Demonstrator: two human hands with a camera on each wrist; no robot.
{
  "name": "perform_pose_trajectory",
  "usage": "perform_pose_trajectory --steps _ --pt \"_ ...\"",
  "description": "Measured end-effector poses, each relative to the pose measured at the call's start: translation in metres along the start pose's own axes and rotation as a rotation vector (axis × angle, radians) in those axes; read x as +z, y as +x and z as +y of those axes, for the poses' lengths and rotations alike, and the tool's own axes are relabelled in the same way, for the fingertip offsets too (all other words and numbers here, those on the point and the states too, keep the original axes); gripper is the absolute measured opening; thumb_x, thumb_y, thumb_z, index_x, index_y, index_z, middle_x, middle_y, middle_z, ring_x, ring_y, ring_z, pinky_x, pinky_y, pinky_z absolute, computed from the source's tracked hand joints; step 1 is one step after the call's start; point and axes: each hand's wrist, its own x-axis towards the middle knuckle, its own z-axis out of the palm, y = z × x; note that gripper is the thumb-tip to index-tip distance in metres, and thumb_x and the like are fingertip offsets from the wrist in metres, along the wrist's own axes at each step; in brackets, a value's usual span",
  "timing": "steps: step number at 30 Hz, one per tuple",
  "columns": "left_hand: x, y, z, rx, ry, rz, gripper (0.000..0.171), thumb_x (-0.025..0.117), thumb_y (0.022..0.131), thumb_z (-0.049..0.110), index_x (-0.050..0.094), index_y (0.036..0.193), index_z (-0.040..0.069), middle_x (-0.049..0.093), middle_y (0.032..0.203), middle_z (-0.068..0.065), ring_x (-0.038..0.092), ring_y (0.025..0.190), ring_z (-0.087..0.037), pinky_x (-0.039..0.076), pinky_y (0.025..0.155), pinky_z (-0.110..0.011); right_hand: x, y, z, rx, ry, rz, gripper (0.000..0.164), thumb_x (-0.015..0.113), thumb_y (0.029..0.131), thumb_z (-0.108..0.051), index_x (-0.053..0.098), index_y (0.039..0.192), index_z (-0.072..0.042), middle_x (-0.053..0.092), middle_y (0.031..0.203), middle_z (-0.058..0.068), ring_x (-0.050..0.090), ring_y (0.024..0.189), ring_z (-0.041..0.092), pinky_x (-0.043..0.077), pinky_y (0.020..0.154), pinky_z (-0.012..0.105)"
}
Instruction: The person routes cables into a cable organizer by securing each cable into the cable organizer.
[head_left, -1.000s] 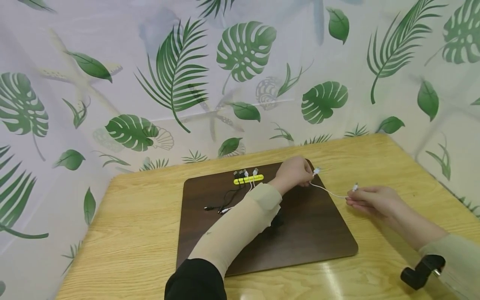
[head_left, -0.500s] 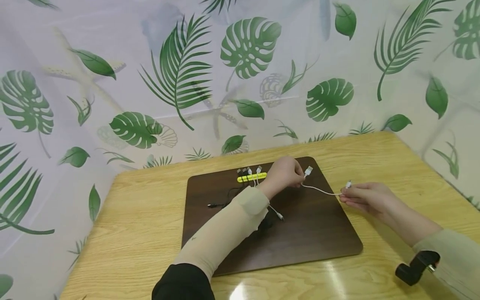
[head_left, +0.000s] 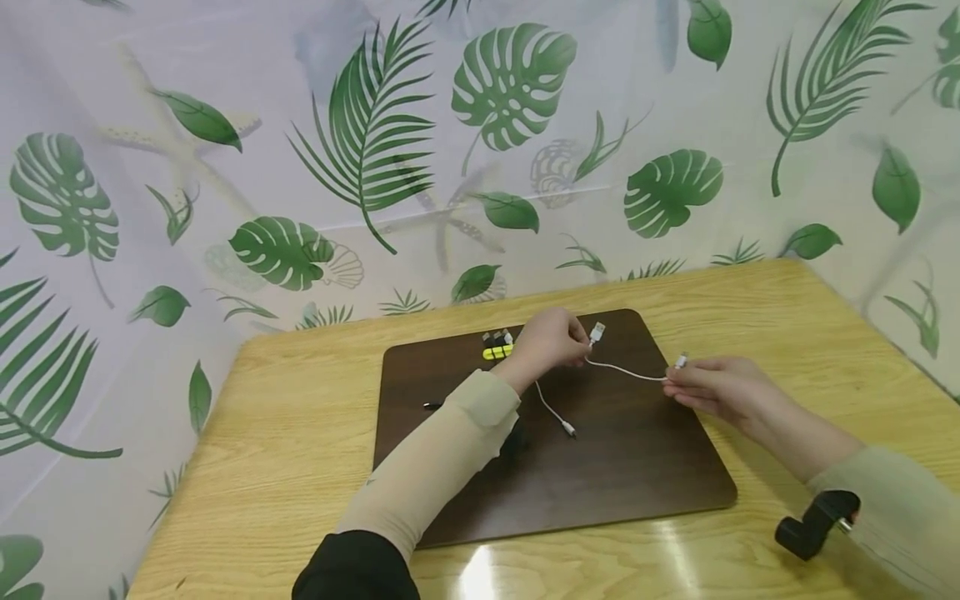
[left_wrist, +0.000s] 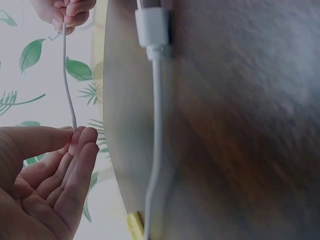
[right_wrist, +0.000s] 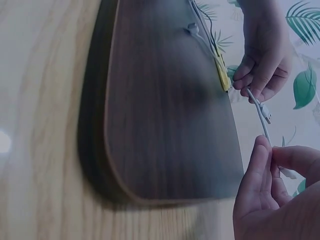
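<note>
A thin white USB cable stretches between the hands above the dark brown board's right side. My left hand pinches it just below the USB plug, which points up. Close to the cable's other end, my right hand grips it between thumb and fingers, its small plug sticking up. Left of the left hand lies a yellow cable clip, partly hidden by that hand, with black and white cables set in it. In the right wrist view the clip sits at the board's edge.
The brown board lies on a wooden table. Another white cable's end rests on the board, and a black plug shows beside the left sleeve. Behind the table hangs a leaf-patterned cloth.
Both hands have moved left over the board with the white cable, toward the yellow clip. The left hand now covers part of the clip. Another white cable's end has come into sight.
</note>
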Motion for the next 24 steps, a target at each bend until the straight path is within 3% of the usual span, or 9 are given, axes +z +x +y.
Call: perform_pose_trajectory --steps 5,12,18,24 --pt "-0.004 0.0 -0.011 -0.009 -0.014 0.013 0.019 0.072 0.101 0.015 0.084 0.088 0.007 0.082 0.082 -0.005 0.073 0.069 -0.01 0.054 0.067 -0.02 0.012 0.005 -0.003 -0.014 -0.033 0.011 0.048 0.062 0.105 -0.002 0.044 0.144 0.02 0.081 0.091 -0.003 0.079 0.084 0.006 0.063 0.08 0.02" --pt "-0.011 -0.001 -0.023 -0.045 -0.057 0.015 0.016 0.074 0.1 0.016 0.084 0.093 0.006 0.083 0.086 -0.006 0.077 0.073 -0.012 0.056 0.07 -0.02 0.023 0.011 -0.005 -0.007 -0.019 0.013 0.042 0.063 0.105 0.0 0.049 0.14 0.018 0.081 0.089 -0.002 0.079 0.082 0.007 0.063 0.079 0.02" --pt "-0.018 -0.003 -0.03 -0.048 -0.094 0.023 0.015 0.074 0.1 0.013 0.083 0.092 0.003 0.083 0.087 -0.01 0.08 0.079 -0.019 0.06 0.075 -0.023 0.032 0.017 -0.005 -0.02 -0.064 0.035 0.054 0.06 0.107 -0.003 0.037 0.149 0.022 0.08 0.088 -0.007 0.078 0.082 0.004 0.063 0.079 0.019" --pt "-0.023 -0.004 -0.04 -0.062 -0.133 0.035 0.014 0.073 0.1 0.012 0.083 0.097 0.002 0.083 0.089 -0.011 0.081 0.08 -0.022 0.06 0.071 -0.023 0.042 0.023 -0.004 -0.037 -0.121 0.054 0.046 0.054 0.109 -0.005 0.042 0.145 0.021 0.077 0.085 -0.011 0.077 0.08 0.001 0.063 0.079 0.019"
